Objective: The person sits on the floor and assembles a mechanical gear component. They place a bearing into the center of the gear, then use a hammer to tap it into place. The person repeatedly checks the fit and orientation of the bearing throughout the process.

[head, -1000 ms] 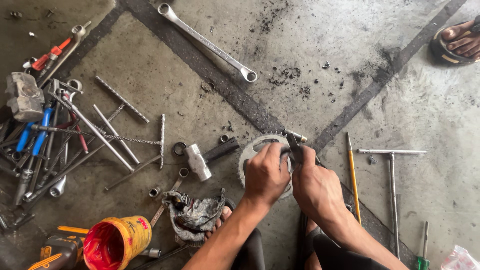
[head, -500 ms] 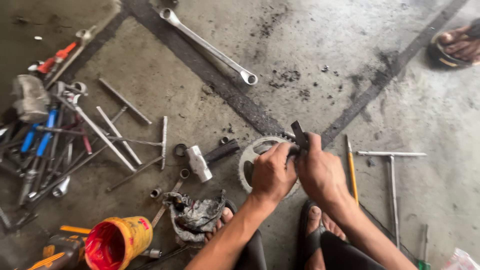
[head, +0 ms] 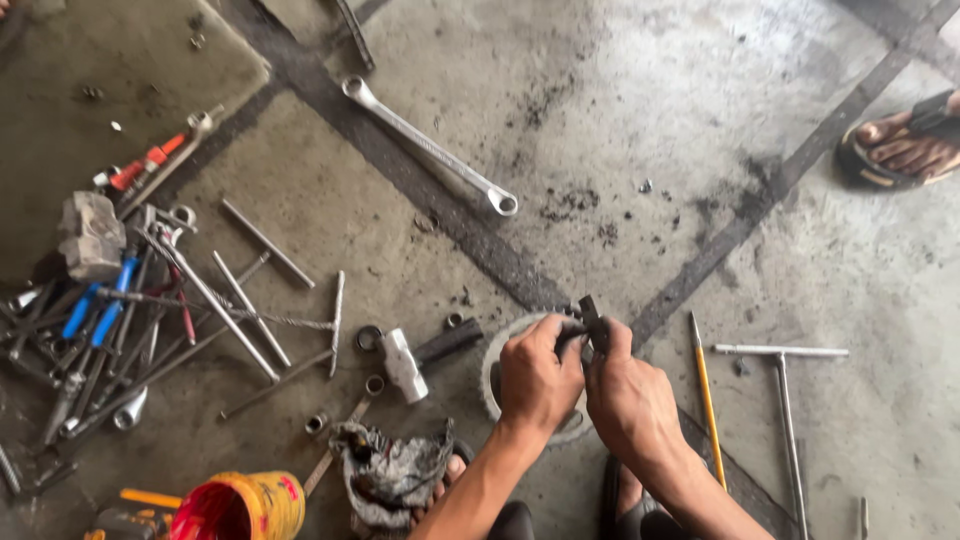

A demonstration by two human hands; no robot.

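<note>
Gripping a small dark metal piece [head: 592, 322], left hand [head: 540, 380] and right hand [head: 632, 400] both pinch it above the sprocket [head: 497, 372] on the floor. Likely rigid, greasy (slippery); pinch its flat sides.

There is one view only, from the camera on my head; it looks steeply down at the concrete floor [head: 620, 120] in front of me, close enough that my left hand [head: 538, 378] and right hand [head: 630, 398] sit low in the middle; my forearms enter from the bottom edge; the tool pile [head: 110, 330] lies at the left edge; a sandalled foot [head: 900, 145] shows at the upper right.
</note>
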